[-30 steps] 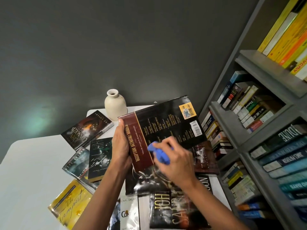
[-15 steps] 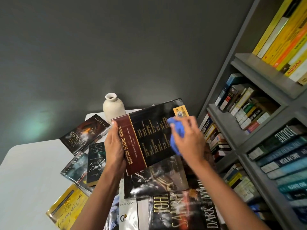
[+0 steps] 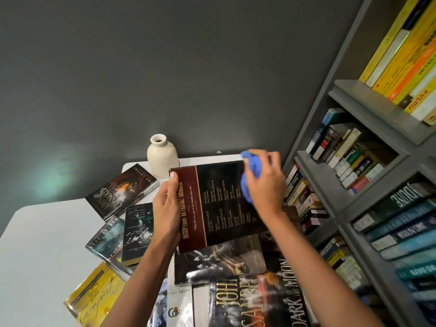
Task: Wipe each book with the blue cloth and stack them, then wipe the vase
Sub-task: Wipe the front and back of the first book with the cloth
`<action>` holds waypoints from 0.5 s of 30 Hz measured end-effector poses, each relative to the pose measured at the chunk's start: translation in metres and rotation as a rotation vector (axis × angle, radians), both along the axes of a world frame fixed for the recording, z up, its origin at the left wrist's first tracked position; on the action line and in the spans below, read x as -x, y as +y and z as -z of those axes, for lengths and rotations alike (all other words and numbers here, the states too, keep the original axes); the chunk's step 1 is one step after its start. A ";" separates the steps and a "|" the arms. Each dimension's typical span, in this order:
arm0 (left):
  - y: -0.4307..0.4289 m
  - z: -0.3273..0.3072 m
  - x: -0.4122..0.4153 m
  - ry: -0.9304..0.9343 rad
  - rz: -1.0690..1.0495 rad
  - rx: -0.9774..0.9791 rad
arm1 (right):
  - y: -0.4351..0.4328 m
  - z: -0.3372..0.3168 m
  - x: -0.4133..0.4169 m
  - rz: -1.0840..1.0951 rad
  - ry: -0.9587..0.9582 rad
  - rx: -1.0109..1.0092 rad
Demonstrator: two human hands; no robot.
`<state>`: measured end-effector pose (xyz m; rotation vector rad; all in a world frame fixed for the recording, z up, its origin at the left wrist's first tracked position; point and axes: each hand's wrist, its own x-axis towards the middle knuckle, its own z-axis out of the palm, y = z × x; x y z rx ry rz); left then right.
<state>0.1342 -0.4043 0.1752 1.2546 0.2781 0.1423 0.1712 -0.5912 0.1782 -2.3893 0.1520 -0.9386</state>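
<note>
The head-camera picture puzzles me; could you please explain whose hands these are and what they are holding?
No machine here: a person wears the camera on the head, looking down at their own hands. The left hand holds a dark book by its edge; the right hand grips a bunched blue cloth against the cover's far corner. More books lie spread on the white table, a cream vase stands behind, and a bookshelf is on the right.

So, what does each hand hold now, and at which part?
The left hand grips the dark book by its maroon edge; the right hand holds the bunched blue cloth.
</note>
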 end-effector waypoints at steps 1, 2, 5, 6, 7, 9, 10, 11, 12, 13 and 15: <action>0.000 -0.002 0.001 -0.019 -0.004 -0.023 | -0.011 0.001 -0.001 0.058 0.014 -0.064; 0.000 -0.006 0.002 -0.046 -0.010 -0.049 | -0.017 0.003 0.001 0.107 0.023 -0.126; -0.004 -0.014 0.005 -0.204 -0.030 -0.255 | -0.014 0.010 0.008 0.162 0.148 -0.416; -0.005 -0.014 0.005 -0.273 -0.033 -0.370 | -0.014 0.015 0.004 0.162 0.226 -0.598; -0.006 -0.014 0.006 -0.340 -0.038 -0.498 | -0.015 0.014 -0.001 0.155 0.341 -0.820; -0.008 -0.012 0.008 -0.457 -0.038 -0.754 | -0.023 0.004 -0.010 0.099 0.620 -1.292; -0.009 -0.012 0.011 -0.526 -0.026 -0.846 | -0.030 -0.003 -0.013 0.013 0.747 -1.441; -0.011 -0.012 0.013 -0.605 -0.004 -0.925 | -0.036 -0.010 -0.014 -0.088 0.849 -1.503; -0.012 -0.010 0.015 -0.705 0.016 -1.005 | -0.041 -0.016 -0.015 -0.158 0.919 -1.509; -0.013 -0.008 0.016 -0.811 0.031 -1.093 | -0.045 -0.019 -0.016 -0.201 0.961 -1.488; -0.016 -0.002 0.018 -0.982 0.058 -1.233 | -0.051 -0.014 -0.017 -0.237 1.043 -1.420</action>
